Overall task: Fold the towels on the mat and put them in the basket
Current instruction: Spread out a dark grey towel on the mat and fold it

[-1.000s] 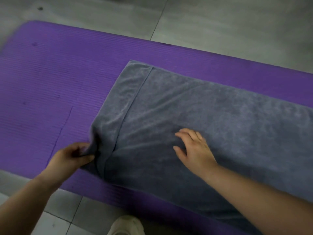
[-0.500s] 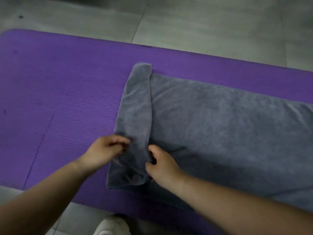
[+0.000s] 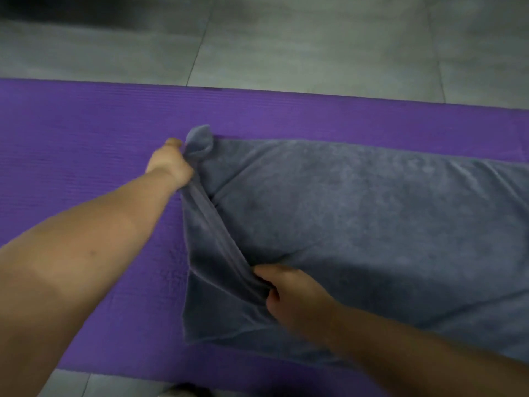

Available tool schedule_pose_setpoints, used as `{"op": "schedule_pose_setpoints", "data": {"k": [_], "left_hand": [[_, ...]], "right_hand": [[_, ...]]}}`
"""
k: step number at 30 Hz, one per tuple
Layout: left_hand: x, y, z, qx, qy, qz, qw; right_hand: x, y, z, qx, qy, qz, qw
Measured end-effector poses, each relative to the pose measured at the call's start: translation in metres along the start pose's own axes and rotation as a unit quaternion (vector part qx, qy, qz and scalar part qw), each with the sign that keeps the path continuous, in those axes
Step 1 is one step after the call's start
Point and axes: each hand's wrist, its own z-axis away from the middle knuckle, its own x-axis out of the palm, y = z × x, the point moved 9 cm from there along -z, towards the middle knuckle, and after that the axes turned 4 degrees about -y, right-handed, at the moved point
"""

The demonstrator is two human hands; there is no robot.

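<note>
While one grey terry towel (image 3: 357,224) lay across the purple ribbed foam mat (image 3: 86,138), its left end was doubled over and lifted into a taut fold. Left hand (image 3: 171,164) gripped the fold's far corner, fingers curled round the cloth. Right hand (image 3: 289,293) pinched its near edge. Count: one towel, one mat, two hands. Mat sat on grey tiled floor (image 3: 286,47).

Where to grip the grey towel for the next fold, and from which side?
The left short end, from the left over the mat. That edge of the grey towel is free and lifted, the rest lies flat rightward. The left hand grips its far corner, the right hand its near part.
</note>
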Motion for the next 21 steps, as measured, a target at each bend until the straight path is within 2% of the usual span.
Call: {"op": "schedule_pose_setpoints", "data": {"k": [2,4,8,12,14,17,19,21], "left_hand": [[-0.009,-0.002,0.003,-0.028,0.002,0.135,0.991],[-0.01,0.022,0.012,0.009,-0.022,0.233,0.972],[-0.002,0.119,0.044,0.111,-0.072,0.277,0.952],[0.047,0.246,0.087,0.197,-0.149,0.297,0.922],[0.086,0.319,0.119,0.25,-0.194,0.298,0.901],[0.148,0.417,0.187,0.316,-0.265,0.298,0.861],[0.193,0.464,0.241,0.328,-0.338,0.293,0.832],[0.238,0.484,0.293,0.363,-0.395,0.21,0.818]], "right_hand": [[-0.018,0.007,0.013,-0.018,0.008,0.0,1.0],[-0.045,0.016,0.032,-0.031,0.015,-0.019,0.999],[-0.096,0.066,0.089,0.013,0.046,-0.117,0.992],[-0.127,0.142,0.175,0.087,0.191,-0.195,0.958],[-0.137,0.194,0.228,0.139,0.307,-0.236,0.912],[-0.135,0.278,0.311,0.235,0.47,-0.296,0.797],[-0.125,0.326,0.362,0.298,0.528,-0.301,0.736],[-0.118,0.362,0.403,0.349,0.558,-0.293,0.693]]}}
